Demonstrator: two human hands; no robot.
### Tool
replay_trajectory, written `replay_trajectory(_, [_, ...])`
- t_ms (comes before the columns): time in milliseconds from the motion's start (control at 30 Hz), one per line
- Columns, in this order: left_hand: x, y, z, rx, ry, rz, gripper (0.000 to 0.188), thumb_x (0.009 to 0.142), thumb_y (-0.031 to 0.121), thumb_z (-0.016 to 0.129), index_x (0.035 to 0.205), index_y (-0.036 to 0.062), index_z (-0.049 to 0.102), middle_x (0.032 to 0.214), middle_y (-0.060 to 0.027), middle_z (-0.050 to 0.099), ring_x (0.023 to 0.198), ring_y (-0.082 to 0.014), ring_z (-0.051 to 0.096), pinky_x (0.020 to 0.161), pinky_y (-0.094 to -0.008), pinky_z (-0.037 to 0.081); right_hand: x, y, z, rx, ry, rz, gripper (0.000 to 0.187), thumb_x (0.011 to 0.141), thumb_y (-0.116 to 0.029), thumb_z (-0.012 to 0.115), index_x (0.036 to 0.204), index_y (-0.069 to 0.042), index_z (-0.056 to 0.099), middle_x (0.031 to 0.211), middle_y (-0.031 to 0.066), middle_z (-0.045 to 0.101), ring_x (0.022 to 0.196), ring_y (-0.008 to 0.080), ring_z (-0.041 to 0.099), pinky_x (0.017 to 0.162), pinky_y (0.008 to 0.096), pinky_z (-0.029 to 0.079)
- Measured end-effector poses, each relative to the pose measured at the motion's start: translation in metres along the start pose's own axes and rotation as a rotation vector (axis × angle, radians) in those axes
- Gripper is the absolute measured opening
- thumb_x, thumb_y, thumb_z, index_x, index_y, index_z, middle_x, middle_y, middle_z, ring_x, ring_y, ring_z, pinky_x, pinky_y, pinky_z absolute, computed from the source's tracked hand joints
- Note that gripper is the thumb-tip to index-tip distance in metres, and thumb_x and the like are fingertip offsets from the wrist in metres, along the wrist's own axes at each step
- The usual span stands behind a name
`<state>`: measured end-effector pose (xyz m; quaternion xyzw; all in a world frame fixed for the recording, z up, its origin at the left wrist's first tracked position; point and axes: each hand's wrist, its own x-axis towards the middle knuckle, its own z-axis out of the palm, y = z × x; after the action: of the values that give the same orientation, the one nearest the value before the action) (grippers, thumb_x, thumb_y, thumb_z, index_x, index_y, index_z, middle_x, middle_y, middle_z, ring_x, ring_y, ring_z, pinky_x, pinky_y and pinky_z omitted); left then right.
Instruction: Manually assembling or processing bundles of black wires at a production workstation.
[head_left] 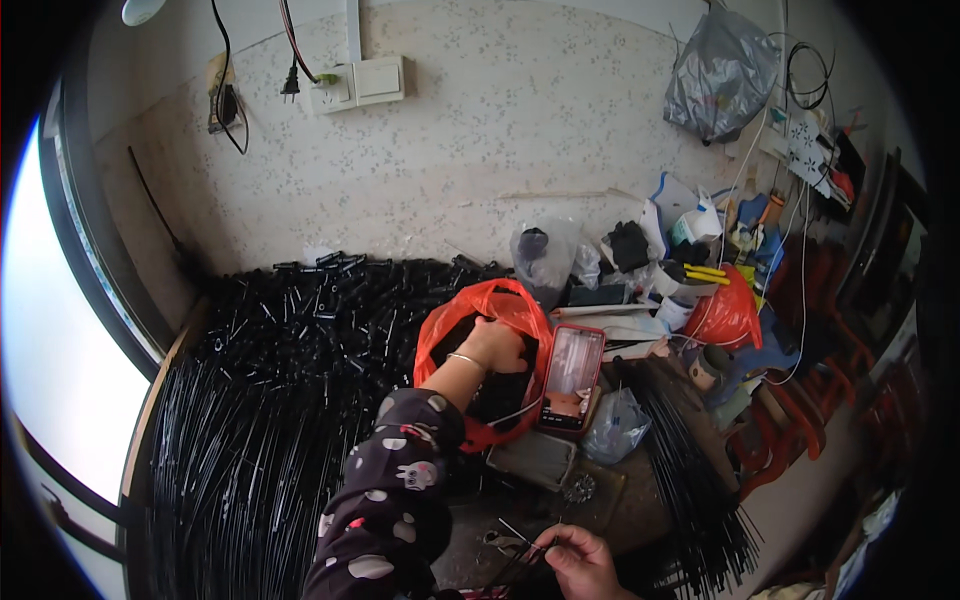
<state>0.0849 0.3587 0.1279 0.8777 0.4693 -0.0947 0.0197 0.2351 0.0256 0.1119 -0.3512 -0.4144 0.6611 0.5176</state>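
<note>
My left hand (492, 347), a bracelet at its wrist, reaches down into a red plastic bag (432, 347) holding dark pieces. Its fingertips are lost among the black contents, so I cannot make out a grip. Low in the view, my right hand (575, 560) is closed, thumb against fingers, in a pinch on a thin black rod (524, 553). A pale thin shaft (513, 530) sticks out just to its left. Beside it on the table lie pliers (503, 540), partly covered.
Black rods with thicker black ends (330, 330) heap across the table's left. A phone (573, 375) in a red case stands right of the bag, near a metal tray (533, 458) and clear bag (616, 426). More black rods (680, 450) lie rightward; clutter fills the back right.
</note>
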Motion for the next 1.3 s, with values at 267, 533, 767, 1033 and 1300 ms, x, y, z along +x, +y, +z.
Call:
replay_trajectory(267, [-0.067,-0.046,0.040,-0.031,0.385,0.170,0.031,0.071,0.035,0.059,0.093,0.0152,0.068,0.114,-0.0018,0.053,0.105,-0.0261,0.047,0.081,-0.0434,0.046,-0.009,0.000,0.009,0.036,0.034,-0.003,0.015,0.086,-0.002,0.057,0.101,0.000,0.058,0.092,0.0012,0.059,0.081,0.0080,0.053,0.074,0.0204,0.042])
replay_trajectory(533, [-0.081,-0.058,0.049,-0.407,0.483,0.202,0.033,0.086,0.026,0.053,0.115,0.0098,0.058,0.135,-0.0144,0.041,0.125,-0.0333,0.037,0.103,-0.0380,0.031,-0.012,0.018,0.020,0.191,0.074,-0.160,0.016,0.086,-0.002,0.056,0.102,0.001,0.053,0.094,0.0075,0.059,0.087,0.0164,0.058,0.082,0.0313,0.048])
replay_trajectory(767, [-0.157,0.000,0.014,-1.649,0.800,-0.003,0.039,0.087,0.011,0.051,0.125,0.0016,0.050,0.107,-0.0077,0.058,0.079,-0.0139,0.060,0.070,-0.0244,0.047,-0.021,0.014,0.041,0.074,-0.032,-0.197,0.013,0.087,-0.003,0.055,0.099,0.001,0.053,0.092,0.0088,0.059,0.083,0.0137,0.056,0.078,0.0271,0.046])
replay_trajectory(1033, [-0.293,0.097,0.106,-1.297,0.466,-0.274,0.021,0.083,0.012,0.059,0.101,0.0012,0.062,0.080,-0.0049,0.064,0.063,-0.0147,0.059,0.057,-0.0246,0.048,-0.026,0.020,0.061,0.164,-0.038,-0.218,0.011,0.088,-0.006,0.055,0.098,-0.001,0.055,0.089,0.0044,0.058,0.082,0.0129,0.055,0.076,0.0267,0.044])
replay_trajectory(1300, [-0.342,0.128,0.176,-0.462,0.663,-0.276,0.028,0.073,0.011,0.065,0.100,0.0058,0.061,0.088,-0.0140,0.059,0.080,-0.0332,0.060,0.071,-0.0391,0.050,-0.052,0.012,0.074,0.130,-0.063,-0.256,0.012,0.087,-0.006,0.057,0.098,-0.002,0.056,0.091,0.0015,0.057,0.082,0.0101,0.053,0.076,0.0234,0.042])
